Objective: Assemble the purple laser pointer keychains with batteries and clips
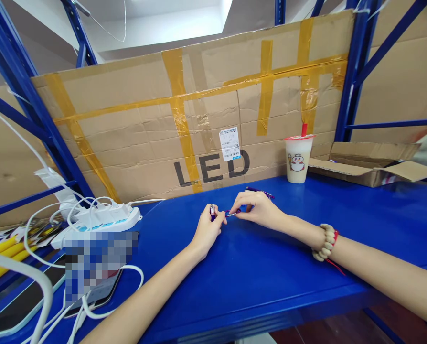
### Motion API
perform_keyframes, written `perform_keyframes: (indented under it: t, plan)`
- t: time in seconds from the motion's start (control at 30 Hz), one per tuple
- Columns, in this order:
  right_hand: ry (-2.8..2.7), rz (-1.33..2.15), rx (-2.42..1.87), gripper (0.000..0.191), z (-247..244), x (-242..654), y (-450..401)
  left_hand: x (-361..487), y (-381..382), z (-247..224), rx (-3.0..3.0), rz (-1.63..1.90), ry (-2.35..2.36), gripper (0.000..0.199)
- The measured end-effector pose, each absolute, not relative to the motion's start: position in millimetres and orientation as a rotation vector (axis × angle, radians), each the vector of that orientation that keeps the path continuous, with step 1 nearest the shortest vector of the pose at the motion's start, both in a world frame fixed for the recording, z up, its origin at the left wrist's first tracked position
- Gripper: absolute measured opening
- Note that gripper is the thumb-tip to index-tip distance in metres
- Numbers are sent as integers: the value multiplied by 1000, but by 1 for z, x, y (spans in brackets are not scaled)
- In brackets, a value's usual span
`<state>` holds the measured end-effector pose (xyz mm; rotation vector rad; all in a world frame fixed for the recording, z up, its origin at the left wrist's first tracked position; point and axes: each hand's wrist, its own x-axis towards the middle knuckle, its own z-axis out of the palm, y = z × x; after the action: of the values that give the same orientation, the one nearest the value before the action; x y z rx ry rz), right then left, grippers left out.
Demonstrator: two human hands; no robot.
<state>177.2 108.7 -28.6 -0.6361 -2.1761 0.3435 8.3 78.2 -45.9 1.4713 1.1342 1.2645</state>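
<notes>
- Firstly, regarding the purple pen part [212, 213]: held roughly upright in the left hand [203, 233], above the blue table [185, 291], silvery end uppermost. Lower portion hidden by fingers.
- Regarding the thin purple piece [232, 213]: held out sideways from the right hand [259, 208], at or very near the left fingertips. Contact there not certain; exact shape too small to tell.
- Condition of left hand: fingers curled round the pen part, thumb towards forefinger.
- Condition of right hand: thumb and forefinger pinching the thin purple piece, remaining fingers bent.
- Handling of pen part, as judged: light, stiff, probably smooth and apt to roll or slip between fingers. Best gripped round the middle, clear of the silvery end.
- Handling of thin purple piece, as judged: very light, easily dropped, possibly liable to bend under a hard squeeze. Best taken near one end by fingertips, with gentle pressure only.
- Just behind the right hand: a dark purple pen [270, 195], lying on the table, partly covered from sight.
- Farther back, right side: a lidded drink cup [298, 160] with a red straw, upright beside an open cardboard box [364, 177].
- Towards the left: a white power strip [132, 218] with plugs and cables.
</notes>
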Motion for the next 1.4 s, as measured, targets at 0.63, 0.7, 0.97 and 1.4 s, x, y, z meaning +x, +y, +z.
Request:
perform_keyframes:
  t: [0.63,0.7,0.97,1.4]
  plan:
    - [-2294,359,-675,31,-36,175,104,6,79,-44,1520,1353,1155,22]
    - [-2292,361,-705,34,-37,174,105,6,81,-45,1524,1385,1171,20]
    - [-2322,259,-779,31,-40,173,108,5,79,-45,1753,1437,1215,16]
    - [-2506,63,-795,31,-37,171,100,4,74,-43,2020,1317,1251,19]
